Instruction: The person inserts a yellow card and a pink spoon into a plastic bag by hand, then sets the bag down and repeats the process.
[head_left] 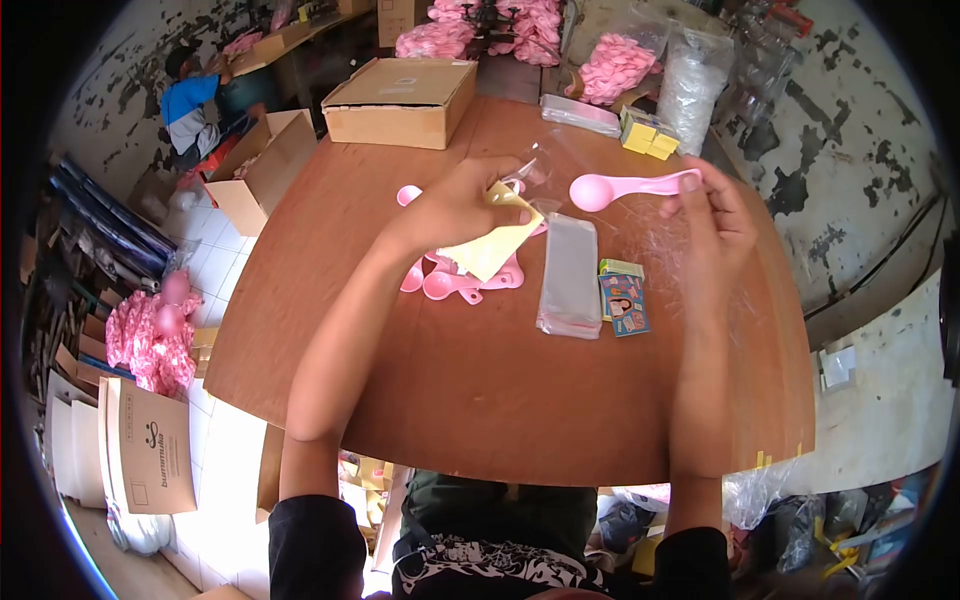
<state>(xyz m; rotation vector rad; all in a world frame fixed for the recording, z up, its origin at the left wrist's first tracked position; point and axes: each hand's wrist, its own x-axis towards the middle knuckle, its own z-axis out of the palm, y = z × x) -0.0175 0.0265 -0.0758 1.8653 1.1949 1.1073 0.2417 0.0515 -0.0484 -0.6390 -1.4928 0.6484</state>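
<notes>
My left hand (463, 207) is closed on a pale yellow card (495, 245), held tilted over a pile of pink spoons (450, 284). Clear plastic (541, 167) shows by its fingertips. Raised over the right part of the table, my right hand (712, 213) pinches the handle end of a pink measuring spoon (592, 192), whose bowl points left. Between the hands, a stack of clear plastic sleeves (568, 275) lies on the table, with small printed cards (626, 303) just right of it.
A closed cardboard box (400, 102) stands at the table's (480, 400) back left. Yellow small boxes (648, 134), a bag of pink items (615, 68) and a clear roll (690, 90) are at the back right. Another person (195, 110) sits at far left near an open carton (262, 170).
</notes>
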